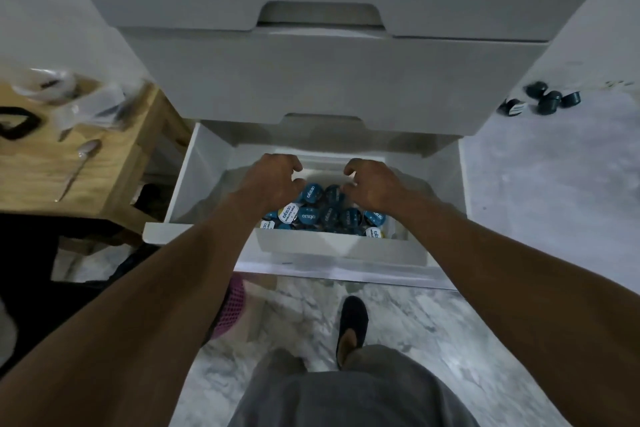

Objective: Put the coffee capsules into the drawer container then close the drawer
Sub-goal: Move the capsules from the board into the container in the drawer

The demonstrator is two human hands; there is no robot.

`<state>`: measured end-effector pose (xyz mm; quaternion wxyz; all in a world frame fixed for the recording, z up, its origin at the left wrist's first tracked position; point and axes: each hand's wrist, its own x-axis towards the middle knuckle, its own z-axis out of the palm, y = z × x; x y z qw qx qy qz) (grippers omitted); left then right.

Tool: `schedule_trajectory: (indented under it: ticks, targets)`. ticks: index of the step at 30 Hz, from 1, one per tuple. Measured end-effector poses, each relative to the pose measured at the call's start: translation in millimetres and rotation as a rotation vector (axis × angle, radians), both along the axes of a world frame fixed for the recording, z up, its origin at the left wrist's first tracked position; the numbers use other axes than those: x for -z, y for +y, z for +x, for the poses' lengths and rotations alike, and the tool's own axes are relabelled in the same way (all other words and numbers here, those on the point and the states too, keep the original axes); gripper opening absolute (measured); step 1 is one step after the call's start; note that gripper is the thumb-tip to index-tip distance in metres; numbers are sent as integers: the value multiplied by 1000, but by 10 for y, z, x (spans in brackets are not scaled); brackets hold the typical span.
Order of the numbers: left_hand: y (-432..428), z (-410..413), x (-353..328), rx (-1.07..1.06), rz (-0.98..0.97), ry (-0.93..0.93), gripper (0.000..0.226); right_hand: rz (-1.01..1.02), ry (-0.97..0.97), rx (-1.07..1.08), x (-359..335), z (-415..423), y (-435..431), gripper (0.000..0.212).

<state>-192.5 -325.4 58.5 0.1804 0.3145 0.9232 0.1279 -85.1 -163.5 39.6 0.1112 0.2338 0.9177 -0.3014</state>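
Observation:
The bottom drawer (194, 180) of a white cabinet stands pulled out. Inside it sits a white container (332, 246) filled with several coffee capsules (322, 215) with blue and white lids. My left hand (273, 177) and my right hand (374, 184) hover side by side just over the capsule pile, fingers curled downward. Whether either hand holds a capsule is hidden by the fingers. Several more dark capsules (543, 100) lie on the floor to the right of the cabinet.
Two shut white drawers (322, 80) overhang the open one. A wooden table (79, 163) with a spoon and plastic wrappers stands at the left. A pink mesh object (233, 305) lies on the marble floor by my foot (351, 326).

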Motion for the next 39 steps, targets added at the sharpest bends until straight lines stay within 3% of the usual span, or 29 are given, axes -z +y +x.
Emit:
schedule_trajectory:
  ticks: [4, 8, 14, 21, 27, 34, 39]
  targets:
    - [-77, 139, -215, 35, 9, 131, 37, 145, 68, 48, -210, 194, -103, 37]
    - [-205, 424, -512, 116, 4, 380, 29, 289, 171, 148, -501, 510, -315, 35]
    - [-417, 925, -791, 258, 190, 611, 27, 532, 333, 246, -841, 1166, -683, 35]
    - [-250, 1487, -939, 398, 358, 644, 21, 582, 372, 355, -1081, 1865, -715, 40]
    - [110, 1865, -1008, 482, 387, 624, 23, 572, 353, 435, -1122, 2246, -468, 33]
    - [773, 2202, -932, 521, 342, 586, 32, 541, 353, 456, -987, 2544, 174, 36]
    - [1522, 2396, -801, 434, 326, 535, 32, 492, 333, 418, -900, 2784, 897, 36]
